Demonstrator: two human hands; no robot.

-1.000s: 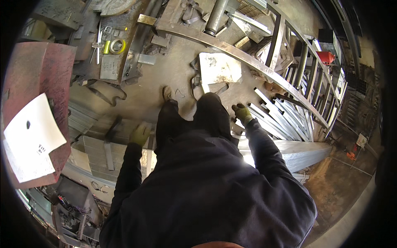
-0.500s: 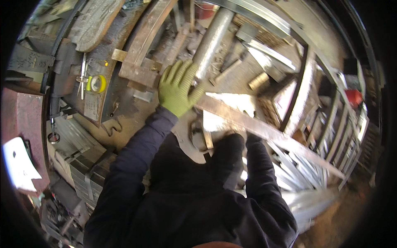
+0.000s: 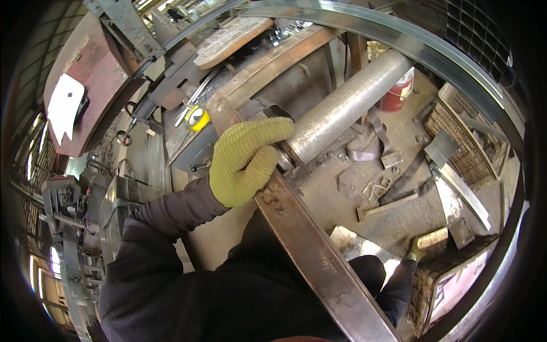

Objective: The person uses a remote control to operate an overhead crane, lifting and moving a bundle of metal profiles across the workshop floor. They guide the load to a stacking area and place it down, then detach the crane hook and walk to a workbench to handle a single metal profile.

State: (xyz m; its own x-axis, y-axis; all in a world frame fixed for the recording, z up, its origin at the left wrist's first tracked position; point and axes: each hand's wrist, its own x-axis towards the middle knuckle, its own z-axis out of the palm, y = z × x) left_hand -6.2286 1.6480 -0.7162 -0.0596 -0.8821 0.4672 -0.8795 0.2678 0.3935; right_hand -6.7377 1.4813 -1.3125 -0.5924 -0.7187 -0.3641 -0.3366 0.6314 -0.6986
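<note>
A yellow-green glove covers my left hand (image 3: 245,157), which rests on a rusty square steel tube (image 3: 319,251) running toward me at a slant. Its fingers point right with the thumb apart, beside the near end of a thick grey metal roller (image 3: 347,108). Low at the right, my right hand (image 3: 417,251), also gloved, reaches down past my knee. It is at the end of a short tan block (image 3: 433,238); its fingers are too small and hidden to show a grip. Near it lies a sheet-metal piece (image 3: 356,242).
A yellow tape measure (image 3: 198,118) lies on the bench at left. On the floor are metal scraps (image 3: 387,196) and long offcuts (image 3: 464,191). A slatted crate (image 3: 461,134), a red bucket (image 3: 396,94) and a pink-sided crate (image 3: 456,293) stand at right. A curved metal rail (image 3: 399,28) arches above.
My view has turned and come closer to the tube. The left fingers, spread before, have drawn together. My right hand has reached farther out, to the tan block.
</note>
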